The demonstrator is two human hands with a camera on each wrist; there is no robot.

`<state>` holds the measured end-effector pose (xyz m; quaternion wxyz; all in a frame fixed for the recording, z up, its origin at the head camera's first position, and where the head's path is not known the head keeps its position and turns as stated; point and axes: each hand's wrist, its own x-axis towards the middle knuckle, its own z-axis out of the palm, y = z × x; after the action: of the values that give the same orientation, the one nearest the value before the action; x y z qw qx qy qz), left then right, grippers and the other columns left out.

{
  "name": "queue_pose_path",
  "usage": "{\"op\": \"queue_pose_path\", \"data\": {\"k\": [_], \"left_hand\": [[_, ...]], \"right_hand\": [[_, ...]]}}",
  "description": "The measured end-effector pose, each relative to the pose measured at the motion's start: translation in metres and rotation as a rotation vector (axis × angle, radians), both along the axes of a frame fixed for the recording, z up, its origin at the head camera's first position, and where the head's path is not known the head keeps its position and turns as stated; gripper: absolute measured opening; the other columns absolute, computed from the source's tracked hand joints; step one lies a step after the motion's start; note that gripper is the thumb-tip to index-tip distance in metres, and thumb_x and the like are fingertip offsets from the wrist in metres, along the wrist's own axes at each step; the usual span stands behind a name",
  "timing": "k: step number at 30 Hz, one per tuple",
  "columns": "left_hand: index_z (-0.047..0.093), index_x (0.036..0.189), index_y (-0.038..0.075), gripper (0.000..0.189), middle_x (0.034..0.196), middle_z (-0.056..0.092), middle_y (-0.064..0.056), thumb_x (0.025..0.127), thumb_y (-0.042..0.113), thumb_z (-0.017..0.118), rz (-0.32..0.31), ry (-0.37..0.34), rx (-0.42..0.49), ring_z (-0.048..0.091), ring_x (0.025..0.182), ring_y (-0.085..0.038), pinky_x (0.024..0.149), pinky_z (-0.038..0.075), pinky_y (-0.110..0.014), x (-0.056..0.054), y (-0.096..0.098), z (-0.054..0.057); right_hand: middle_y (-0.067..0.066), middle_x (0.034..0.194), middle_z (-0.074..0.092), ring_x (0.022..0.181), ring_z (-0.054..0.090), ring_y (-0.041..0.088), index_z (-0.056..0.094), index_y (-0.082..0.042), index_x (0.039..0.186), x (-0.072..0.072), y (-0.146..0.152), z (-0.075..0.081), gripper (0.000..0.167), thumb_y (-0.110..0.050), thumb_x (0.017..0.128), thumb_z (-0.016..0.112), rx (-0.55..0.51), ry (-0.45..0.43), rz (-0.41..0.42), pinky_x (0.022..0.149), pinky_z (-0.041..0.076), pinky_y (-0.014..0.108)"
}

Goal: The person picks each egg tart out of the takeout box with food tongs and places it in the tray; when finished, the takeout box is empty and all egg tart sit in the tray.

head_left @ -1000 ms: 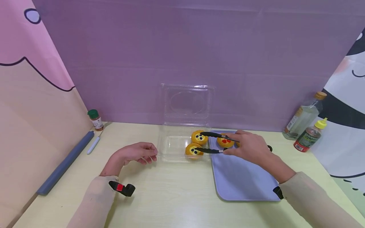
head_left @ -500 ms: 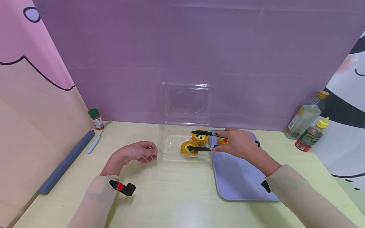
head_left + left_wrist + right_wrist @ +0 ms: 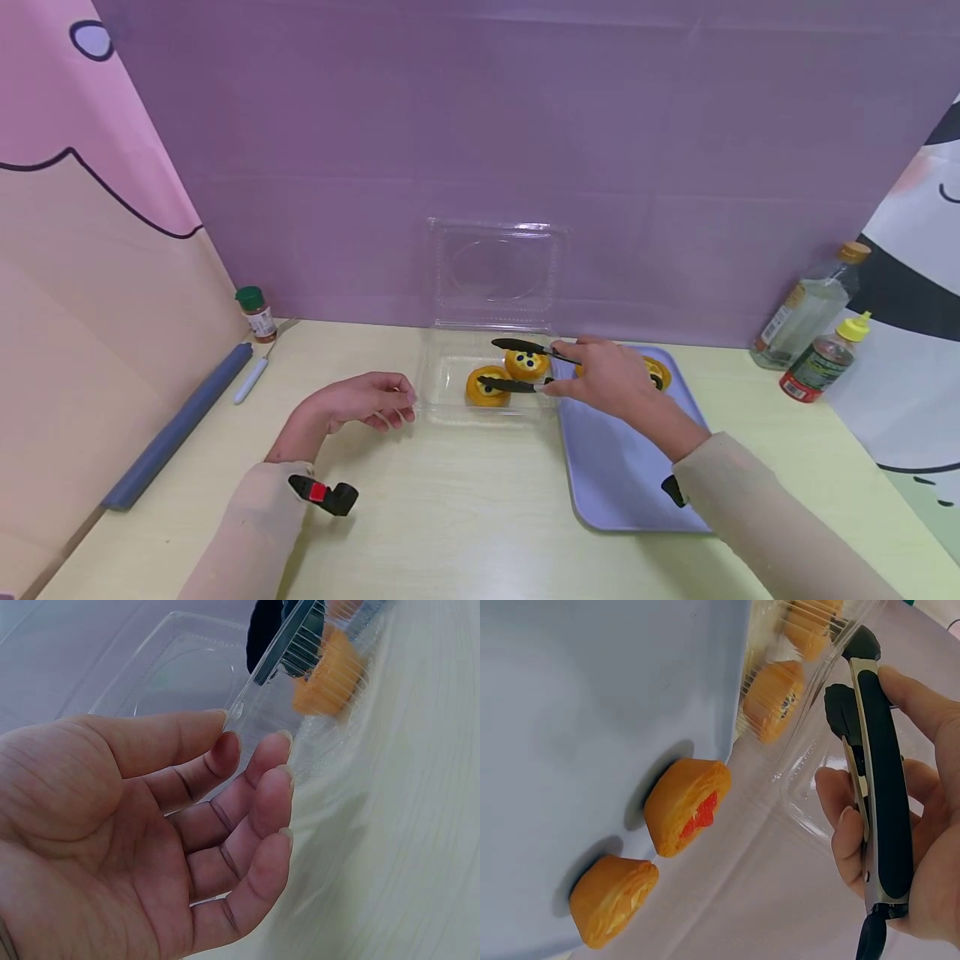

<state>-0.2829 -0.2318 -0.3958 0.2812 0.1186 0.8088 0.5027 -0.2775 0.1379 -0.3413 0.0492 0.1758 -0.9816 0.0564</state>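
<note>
In the head view, a clear plastic clamshell box (image 3: 450, 392) stands with its lid raised. Two egg tarts sit in its right half: a front tart (image 3: 486, 396) and a back tart (image 3: 527, 364), both dotted with dark toppings. My left hand (image 3: 363, 402) pinches the box's left rim between thumb and forefinger, the other fingers loosely curled (image 3: 150, 840). My right hand (image 3: 611, 379) grips black-tipped tongs (image 3: 885, 780) over the box. The tongs' arms are spread; the near tip lies over the front tart, and the far tip is above the back tart's rear.
A lilac tray (image 3: 630, 475) right of the box carries a red-topped tart (image 3: 690, 806) and another tart (image 3: 615, 900). Two bottles (image 3: 806, 308) stand at the right. A green-capped jar (image 3: 257, 315), a fork (image 3: 255, 375) and a blue-grey roll (image 3: 180, 425) are at the left.
My right hand and the tongs have moved left over the box. The front tart has shifted left along with the near tong tip. My left hand has stayed at the rim.
</note>
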Motion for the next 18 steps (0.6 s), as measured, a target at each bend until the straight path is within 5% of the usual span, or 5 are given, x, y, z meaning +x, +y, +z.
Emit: {"op": "queue_pose_path", "data": {"k": [11, 18], "left_hand": [[0.057, 0.114, -0.001, 0.026, 0.102, 0.068, -0.009, 0.103, 0.022, 0.055, -0.012, 0.003, -0.007, 0.063, 0.094, -0.026, 0.082, 0.053, -0.036, 0.0, 0.0, 0.003], [0.057, 0.113, -0.001, 0.025, 0.102, 0.068, -0.009, 0.103, 0.022, 0.056, -0.008, -0.01, -0.004, 0.063, 0.092, -0.025, 0.082, 0.053, -0.035, 0.0, -0.001, 0.002]], "right_hand": [[0.01, 0.138, 0.062, 0.1, 0.066, 0.028, 0.057, -0.025, 0.143, 0.001, 0.003, 0.012, 0.075, -0.061, 0.079, 0.076, -0.069, -0.075, 0.011, 0.053, 0.043, 0.029], [0.004, 0.104, 0.069, 0.061, 0.046, 0.016, 0.056, -0.026, 0.143, -0.003, -0.004, 0.017, 0.079, -0.064, 0.077, 0.076, -0.043, -0.152, 0.047, 0.045, 0.025, 0.029]]}}
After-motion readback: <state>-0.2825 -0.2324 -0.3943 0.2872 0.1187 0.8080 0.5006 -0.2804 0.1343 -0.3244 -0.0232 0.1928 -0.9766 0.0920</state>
